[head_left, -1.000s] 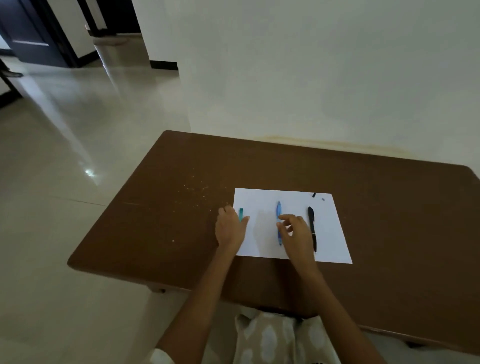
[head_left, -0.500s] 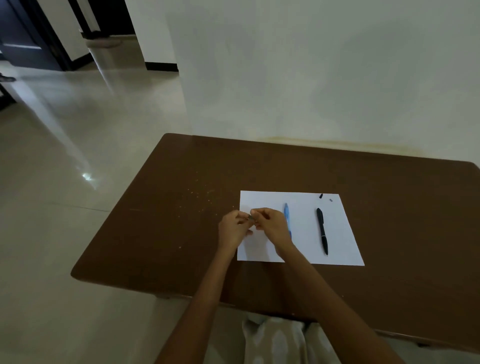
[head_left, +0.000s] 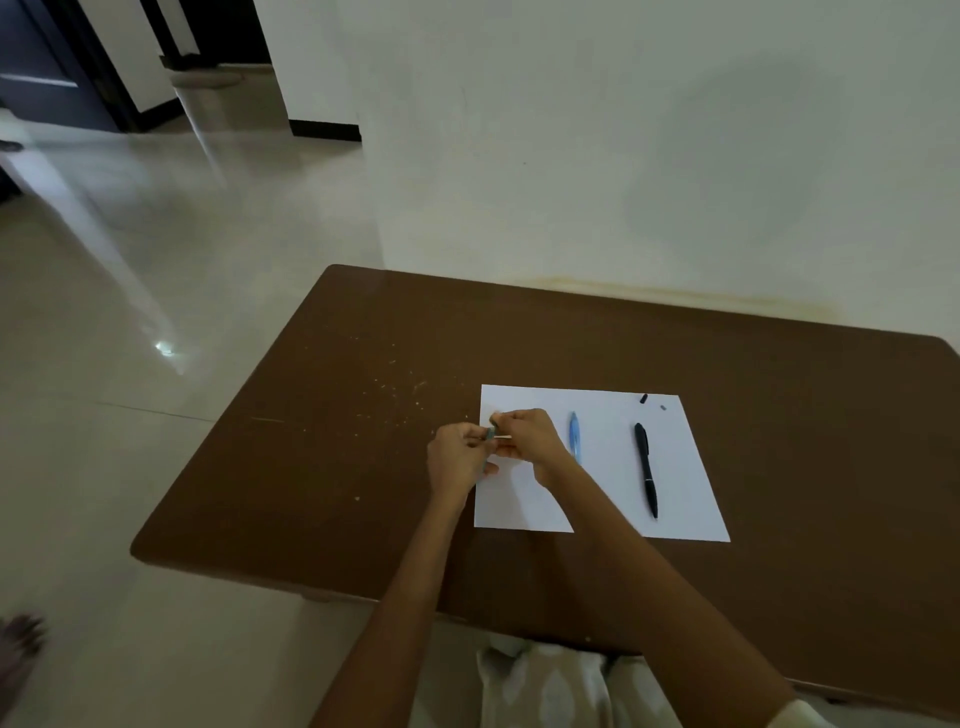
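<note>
Pen work at close quarters: the left hand (head_left: 457, 457) has its fingers curled round a short teal pen (head_left: 490, 433). The right hand (head_left: 530, 439) meets it fingertip to fingertip, pinching what looks like a thin pale rod (head_left: 503, 437) that shows in the small gap between the two hands. Whether that rod is the refill, and whether it is going in or coming out, is too small to tell. Both hands are over the left part of a white sheet of paper (head_left: 613, 499) on a brown table (head_left: 363, 467).

Just right of the right hand, a blue pen (head_left: 574, 441) lies on the sheet, close by the wrist. A black pen (head_left: 645, 470) lies further right, well apart from the hands. Beyond it sit a dark bit (head_left: 643, 398) and a grey bit (head_left: 663, 408), both tiny.

To do this step well, I judge the left hand should hold the barrel steady. The right should then move the rod straight along the barrel's line, since so thin a piece would likely bend if angled. Working low over the sheet is wise, because any small part that drops lands on white, where it can be found. The right wrist should avoid nudging the blue pen.
</note>
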